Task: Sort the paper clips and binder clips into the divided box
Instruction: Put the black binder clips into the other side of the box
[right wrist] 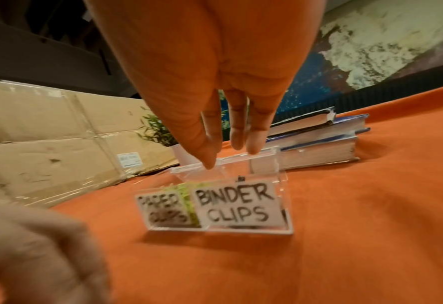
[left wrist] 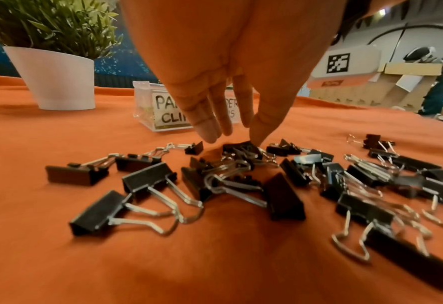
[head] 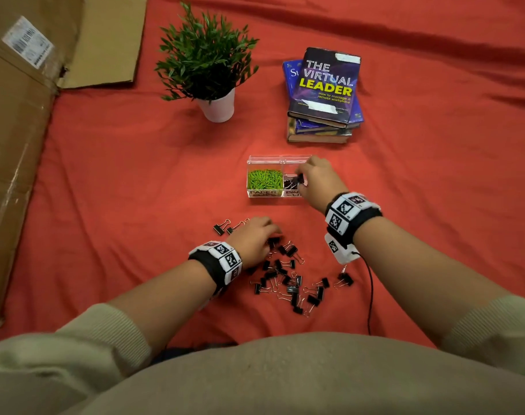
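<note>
A clear divided box [head: 256,163] stands on the red cloth, its left half full of green paper clips [head: 264,179] and its right half, labelled BINDER CLIPS [right wrist: 237,206], holding black clips [head: 289,183]. My right hand [head: 302,175] hovers over the right half; its fingers [right wrist: 237,142] point straight down with nothing between them. Loose black binder clips [head: 288,280] lie scattered nearer me. My left hand [head: 274,232] reaches down at the far edge of that scatter. Its thumb tip [left wrist: 258,137] touches one binder clip [left wrist: 238,148], and the other fingers [left wrist: 210,133] stay straight just left of it.
A potted plant [head: 217,110] stands behind the box on the left and a stack of books [head: 324,94] behind it on the right. Flattened cardboard [head: 15,130] covers the left edge. Two stray clips [head: 225,228] lie left of my left hand. A black cable [head: 371,295] hangs from my right wrist.
</note>
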Motion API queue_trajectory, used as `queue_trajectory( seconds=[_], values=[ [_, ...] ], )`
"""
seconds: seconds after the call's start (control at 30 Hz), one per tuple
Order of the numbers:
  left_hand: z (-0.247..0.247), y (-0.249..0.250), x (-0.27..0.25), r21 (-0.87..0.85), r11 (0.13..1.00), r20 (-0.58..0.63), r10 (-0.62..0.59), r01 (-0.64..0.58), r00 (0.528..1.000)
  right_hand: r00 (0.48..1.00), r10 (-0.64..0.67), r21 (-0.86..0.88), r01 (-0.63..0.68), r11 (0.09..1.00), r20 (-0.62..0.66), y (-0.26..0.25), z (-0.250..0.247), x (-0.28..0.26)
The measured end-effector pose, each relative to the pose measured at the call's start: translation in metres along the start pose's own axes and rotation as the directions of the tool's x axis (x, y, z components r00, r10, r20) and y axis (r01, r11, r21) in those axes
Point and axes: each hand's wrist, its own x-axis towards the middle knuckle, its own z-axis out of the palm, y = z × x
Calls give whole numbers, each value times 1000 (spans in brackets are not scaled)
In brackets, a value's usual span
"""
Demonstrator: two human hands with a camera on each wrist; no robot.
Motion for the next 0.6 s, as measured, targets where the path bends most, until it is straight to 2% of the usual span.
queue_trajectory(
  seconds=[0.07,0.17,0.23,0.4,0.53,0.6],
  values=[
    [2,0,-2,51,997,37,48,-50,998,997,-74,-5,74,997,35,-6,7,-20],
    [4,1,-2,157,982,61,99,-107,993,952,-135,21,134,991,276,-14,29,-58],
    [5,2,-1,175,981,49,82,-89,995,925,-114,-4,123,992,364,-13,47,-76],
    [4,1,4,75,997,-37,-11,14,999,958,-89,-3,93,996,274,-9,73,-91],
    [-3,-2,1,-101,994,-97,-59,49,994,965,-102,-2,105,994,242,-9,76,-88],
    [-8,-4,-2,-204,975,-149,-119,87,982,967,-108,9,109,994,233,-5,75,-86]
  ],
)
